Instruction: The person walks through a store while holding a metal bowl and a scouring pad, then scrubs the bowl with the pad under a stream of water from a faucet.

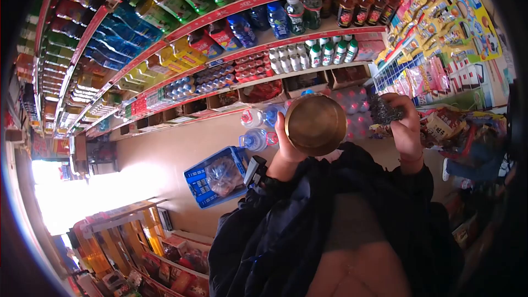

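Note:
My left hand (286, 151) grips a round brass-coloured bowl (315, 125) by its left side, thumb along the rim. The bowl's wide face is turned toward me; most of the fingers are hidden by it. Off to the right, my right hand (406, 126) pinches a dark, tangled steel wool scrubber (385, 110) between thumb and fingers. The scrubber and the bowl are apart. Both hands are raised before my chest, in dark sleeves, with a black device on the left wrist.
Shelves of bottled drinks (278, 19) run along the far side. On the floor stand a blue crate (206, 195) holding a plastic bag and large water bottles (254, 139). Snack packets (440, 129) lie at right, where a person's leg (467, 168) shows.

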`<state>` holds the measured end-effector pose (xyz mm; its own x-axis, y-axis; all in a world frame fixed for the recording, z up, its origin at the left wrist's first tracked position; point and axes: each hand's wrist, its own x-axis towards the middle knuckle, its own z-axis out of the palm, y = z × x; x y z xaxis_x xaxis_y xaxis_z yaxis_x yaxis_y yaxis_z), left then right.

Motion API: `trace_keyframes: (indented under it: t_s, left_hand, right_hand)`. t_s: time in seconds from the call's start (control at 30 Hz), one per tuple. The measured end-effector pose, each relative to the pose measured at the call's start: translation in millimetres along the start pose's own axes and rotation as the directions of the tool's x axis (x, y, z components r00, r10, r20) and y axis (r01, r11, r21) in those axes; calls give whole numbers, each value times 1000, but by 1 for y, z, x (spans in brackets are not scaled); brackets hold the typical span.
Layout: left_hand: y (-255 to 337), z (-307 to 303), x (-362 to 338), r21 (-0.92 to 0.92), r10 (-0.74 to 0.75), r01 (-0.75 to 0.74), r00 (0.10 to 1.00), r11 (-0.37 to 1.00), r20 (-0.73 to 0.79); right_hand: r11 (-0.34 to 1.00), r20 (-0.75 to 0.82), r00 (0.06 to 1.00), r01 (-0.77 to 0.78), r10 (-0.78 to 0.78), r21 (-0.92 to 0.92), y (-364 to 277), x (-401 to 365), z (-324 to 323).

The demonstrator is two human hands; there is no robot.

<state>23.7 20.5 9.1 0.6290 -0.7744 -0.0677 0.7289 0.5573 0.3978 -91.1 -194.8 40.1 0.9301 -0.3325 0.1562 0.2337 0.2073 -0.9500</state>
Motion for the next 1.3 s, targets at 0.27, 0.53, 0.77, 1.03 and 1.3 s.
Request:
trace_keyframes:
  t_s: [0.27, 0.53, 0.77, 1.03, 1.3]
  left_hand:
    - [-6, -6, 1, 2, -92, 92, 993, 996, 76]
    - [-8, -6, 6, 65, 57, -50, 992, 997, -109]
    - [9, -41, 11, 59, 15, -4, 984, 998, -180]
    - [22, -118, 14, 59, -65, 81, 970, 995, -235]
    - [-12, -204, 43, 460, 94, 72, 940, 885, -329]
  right_hand:
    - [989, -1, 1000, 2, -1, 149, -1, -10, 4]
    - [242, 31, 956, -105, 291, 965, 18, -18, 0]
    - [109, -28, 936, -11, 350, 994, 28, -32, -4]
    - [99, -114, 919, 82, 377, 992, 40, -48, -8]
    - [307, -272, 880, 155, 388, 939, 57, -84, -20]
